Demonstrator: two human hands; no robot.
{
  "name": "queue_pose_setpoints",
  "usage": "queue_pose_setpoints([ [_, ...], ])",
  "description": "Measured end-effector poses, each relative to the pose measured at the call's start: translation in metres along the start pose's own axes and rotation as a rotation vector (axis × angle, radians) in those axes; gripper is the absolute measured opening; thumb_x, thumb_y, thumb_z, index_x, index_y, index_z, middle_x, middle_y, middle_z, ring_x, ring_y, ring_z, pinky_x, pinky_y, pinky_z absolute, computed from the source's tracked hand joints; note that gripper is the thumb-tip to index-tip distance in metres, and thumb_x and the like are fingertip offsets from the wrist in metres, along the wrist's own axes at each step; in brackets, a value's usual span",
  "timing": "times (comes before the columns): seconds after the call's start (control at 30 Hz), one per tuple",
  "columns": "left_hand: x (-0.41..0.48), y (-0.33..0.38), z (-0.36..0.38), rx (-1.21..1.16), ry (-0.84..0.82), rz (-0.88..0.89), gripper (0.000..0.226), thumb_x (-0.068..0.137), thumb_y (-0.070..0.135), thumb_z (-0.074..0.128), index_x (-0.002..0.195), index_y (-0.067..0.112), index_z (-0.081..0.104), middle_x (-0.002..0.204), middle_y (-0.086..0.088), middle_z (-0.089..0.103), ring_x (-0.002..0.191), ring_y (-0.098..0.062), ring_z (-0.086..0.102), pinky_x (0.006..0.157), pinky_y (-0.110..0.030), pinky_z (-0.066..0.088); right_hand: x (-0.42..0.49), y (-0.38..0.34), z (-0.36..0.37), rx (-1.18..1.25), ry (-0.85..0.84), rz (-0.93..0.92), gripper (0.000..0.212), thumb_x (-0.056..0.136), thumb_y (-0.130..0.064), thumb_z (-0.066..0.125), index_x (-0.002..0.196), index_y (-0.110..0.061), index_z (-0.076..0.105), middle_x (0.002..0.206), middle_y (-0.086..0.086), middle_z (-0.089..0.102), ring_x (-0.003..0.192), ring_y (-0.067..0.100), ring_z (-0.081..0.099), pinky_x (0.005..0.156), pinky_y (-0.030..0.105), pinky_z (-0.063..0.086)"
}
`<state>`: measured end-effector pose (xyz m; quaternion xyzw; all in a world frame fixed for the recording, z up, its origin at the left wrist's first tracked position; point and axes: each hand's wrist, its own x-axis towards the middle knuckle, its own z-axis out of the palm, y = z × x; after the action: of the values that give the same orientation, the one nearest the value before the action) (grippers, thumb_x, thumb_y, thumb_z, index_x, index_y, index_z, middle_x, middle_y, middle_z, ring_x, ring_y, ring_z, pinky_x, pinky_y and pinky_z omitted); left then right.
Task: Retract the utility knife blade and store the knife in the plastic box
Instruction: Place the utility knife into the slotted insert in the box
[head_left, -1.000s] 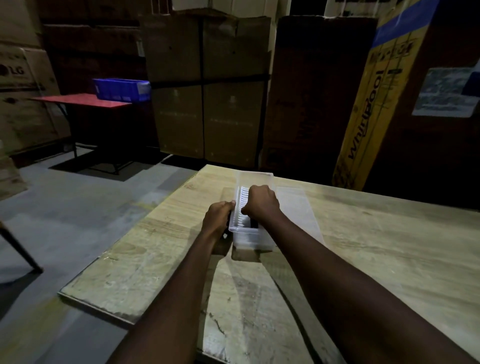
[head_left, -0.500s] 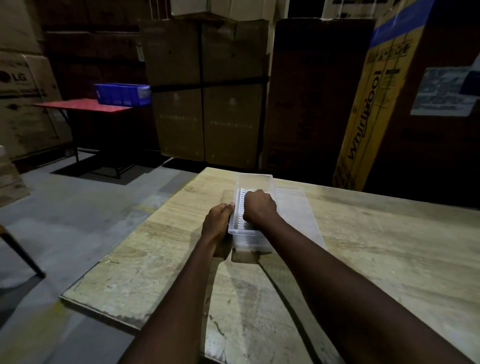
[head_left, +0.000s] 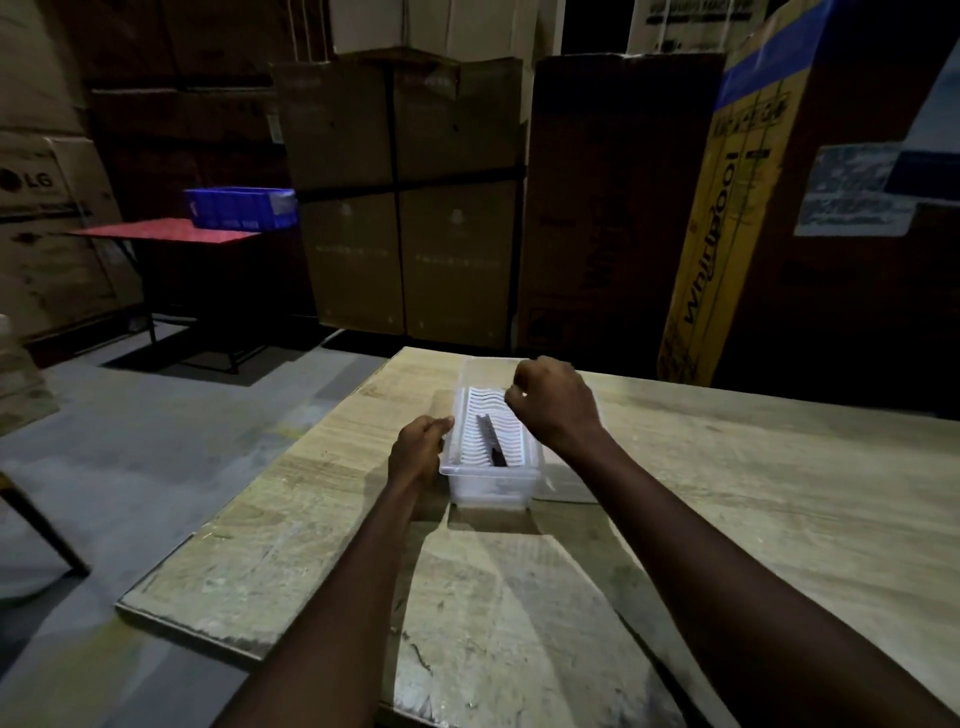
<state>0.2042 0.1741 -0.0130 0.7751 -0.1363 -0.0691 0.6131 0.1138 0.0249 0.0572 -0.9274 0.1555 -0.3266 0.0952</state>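
While the plastic box (head_left: 491, 480) was steadied by the left hand (head_left: 418, 453), fingers clamped on its rim, the utility knife (head_left: 492, 438) lay inside. The right hand (head_left: 551, 404) was held curled and empty above it, best withdrawn straight upward so the box was not jolted.

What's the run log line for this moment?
knife: in plastic box | left hand: on box side | right hand: fisted above box

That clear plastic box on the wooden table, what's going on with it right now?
A person is putting a utility knife away. The dark knife lies inside the plastic box, on its ribbed white insert. The left hand holds the box's left rim, steadying it on the wooden table. The right hand, loosely closed and seemingly empty, is above the box's far end. What looks like a clear lid lies beside the box. Whether the blade is retracted is too dark to tell.
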Motion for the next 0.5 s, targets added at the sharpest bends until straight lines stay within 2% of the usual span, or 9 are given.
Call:
queue_pose_setpoints([
  [0.07, 0.002, 0.006, -0.001, -0.005, 0.027, -0.026, 0.026, 0.089, 0.023, 0.06, 0.065, 0.013, 0.054, 0.07, -0.009, 0.057, 0.079, -0.028, 0.054, 0.072, -0.037, 0.041, -0.012, 0.018, -0.011, -0.031, 0.059, -0.016, 0.016, 0.081, -0.025, 0.058, 0.08, -0.01, 0.065, 0.085, 0.011, 0.064, 0.085, 0.034, 0.057, 0.062, 0.038, 0.047],
  [0.17, 0.001, 0.024, -0.003, 0.249, 0.113, 0.061, 0.017, 0.085, 0.03, 0.058, 0.076, 0.016, 0.055, 0.08, -0.008, 0.06, 0.08, -0.031, 0.057, 0.067, -0.033, 0.039, -0.03, 0.042, -0.023, -0.046, 0.106, 0.006, 0.013, 0.083, -0.023, 0.061, 0.078, -0.011, 0.063, 0.083, 0.01, 0.064, 0.083, 0.031, 0.057, 0.063, 0.04, 0.051],
  [0.3, -0.009, 0.067, 0.008, 0.501, 0.192, 0.218, 0.016, 0.079, 0.035, 0.056, 0.078, 0.02, 0.054, 0.08, -0.005, 0.059, 0.076, -0.029, 0.053, 0.065, -0.03, 0.038, -0.049, 0.071, -0.033, 0.0, 0.141, 0.094, 0.01, 0.082, -0.02, 0.062, 0.077, -0.011, 0.064, 0.081, 0.009, 0.064, 0.084, 0.031, 0.058, 0.061, 0.031, 0.041],
  [0.4, -0.021, 0.098, 0.033, 0.587, 0.119, 0.325, 0.013, 0.08, 0.033, 0.057, 0.08, 0.021, 0.053, 0.086, -0.008, 0.063, 0.082, -0.03, 0.058, 0.066, -0.031, 0.039, -0.061, 0.089, -0.038, 0.03, 0.137, 0.165, 0.009, 0.084, -0.019, 0.061, 0.081, -0.011, 0.065, 0.084, 0.01, 0.066, 0.088, 0.031, 0.058, 0.062, 0.032, 0.042],
  [0.5, -0.035, 0.116, 0.068, 0.638, -0.015, 0.34, 0.017, 0.081, 0.034, 0.058, 0.086, 0.018, 0.061, 0.095, -0.01, 0.067, 0.09, -0.032, 0.063, 0.071, -0.032, 0.045, -0.07, 0.108, -0.041, 0.034, 0.057, 0.215, 0.017, 0.086, -0.02, 0.059, 0.101, -0.014, 0.067, 0.103, 0.009, 0.068, 0.103, 0.03, 0.056, 0.074, 0.036, 0.048],
])
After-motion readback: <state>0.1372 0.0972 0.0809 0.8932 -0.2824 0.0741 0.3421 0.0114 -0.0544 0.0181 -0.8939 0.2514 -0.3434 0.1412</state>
